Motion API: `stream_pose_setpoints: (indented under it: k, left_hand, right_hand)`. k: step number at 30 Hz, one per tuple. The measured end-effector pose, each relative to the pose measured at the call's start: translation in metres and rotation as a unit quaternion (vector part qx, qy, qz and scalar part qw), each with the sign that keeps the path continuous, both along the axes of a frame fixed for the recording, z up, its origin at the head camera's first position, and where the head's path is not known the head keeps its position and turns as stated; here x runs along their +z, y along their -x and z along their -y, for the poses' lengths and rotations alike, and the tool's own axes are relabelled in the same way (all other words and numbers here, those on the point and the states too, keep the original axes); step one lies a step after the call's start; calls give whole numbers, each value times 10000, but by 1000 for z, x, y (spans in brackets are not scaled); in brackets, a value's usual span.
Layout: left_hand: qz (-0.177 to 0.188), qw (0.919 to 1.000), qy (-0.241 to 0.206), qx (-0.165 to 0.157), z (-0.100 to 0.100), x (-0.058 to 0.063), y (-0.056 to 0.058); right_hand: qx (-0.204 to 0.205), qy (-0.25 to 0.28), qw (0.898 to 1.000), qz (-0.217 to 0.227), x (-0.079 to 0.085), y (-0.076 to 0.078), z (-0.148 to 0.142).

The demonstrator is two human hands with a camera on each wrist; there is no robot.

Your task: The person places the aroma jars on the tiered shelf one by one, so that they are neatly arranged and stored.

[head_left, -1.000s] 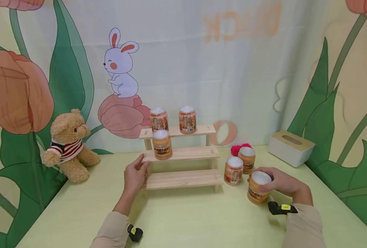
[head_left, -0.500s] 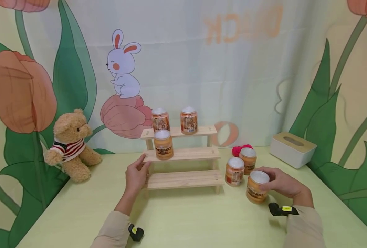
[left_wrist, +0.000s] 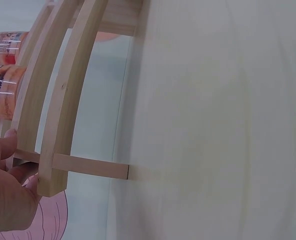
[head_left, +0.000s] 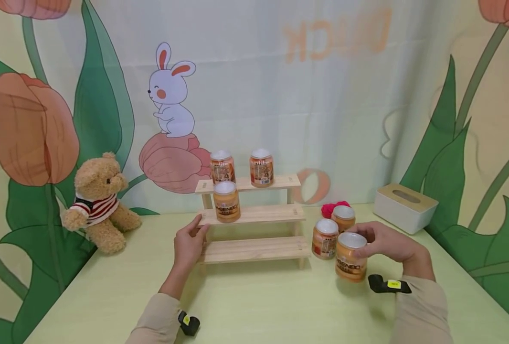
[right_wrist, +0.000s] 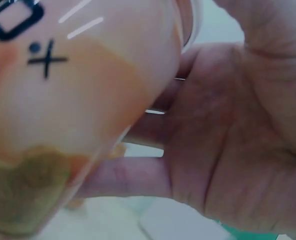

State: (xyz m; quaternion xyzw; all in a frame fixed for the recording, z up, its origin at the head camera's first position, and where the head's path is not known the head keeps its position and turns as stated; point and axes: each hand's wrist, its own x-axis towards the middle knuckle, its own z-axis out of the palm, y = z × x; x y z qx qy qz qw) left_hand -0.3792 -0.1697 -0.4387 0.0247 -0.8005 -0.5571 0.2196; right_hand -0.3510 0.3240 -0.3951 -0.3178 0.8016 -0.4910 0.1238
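Observation:
My right hand [head_left: 389, 243] grips an orange-labelled can [head_left: 351, 262] with a silvery lid, fingers behind it and thumb at the near side. A shadow shows on the table under this can. The right wrist view has its glossy label [right_wrist: 83, 90] close up, beside the palm [right_wrist: 228, 130]. At the left end of a three-step wooden rack [head_left: 254, 247], my left hand [head_left: 190, 242] holds the middle board, fingers curled at its edge in the left wrist view. One can [head_left: 226, 203] stands on that middle step. Two more, a left can [head_left: 222, 167] and a right can [head_left: 261, 168], occupy the top step.
Right of the rack, a can [head_left: 325, 240] stands on the table, with another can [head_left: 343, 216] behind it, partly hidden by my right hand. A pinkish-red bundle [head_left: 331, 209] lies behind them. A tissue box [head_left: 405, 208] sits back right, a teddy bear [head_left: 100, 203] back left.
The can in my right hand has shifted a little left and turned more upright, moving nearer to the standing cans. My left hand stays at the rack.

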Motion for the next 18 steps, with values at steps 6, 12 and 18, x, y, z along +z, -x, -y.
stream_pose_setpoints:
  k: [6, 12, 18]
  left_hand:
    - [-26, 10000, -36, 40, 0, -1, 1]
    - [-3, 10000, -52, 31, 0, -1, 0]
    - [76, 9999, -95, -23, 1, -1, 2]
  right_hand:
    - [-39, 26, 9993, -384, 25, -9, 24]
    - [-232, 16, 9976, -653, 41, -12, 51]
    - [-281, -65, 9949, -966, 46, -9, 72]
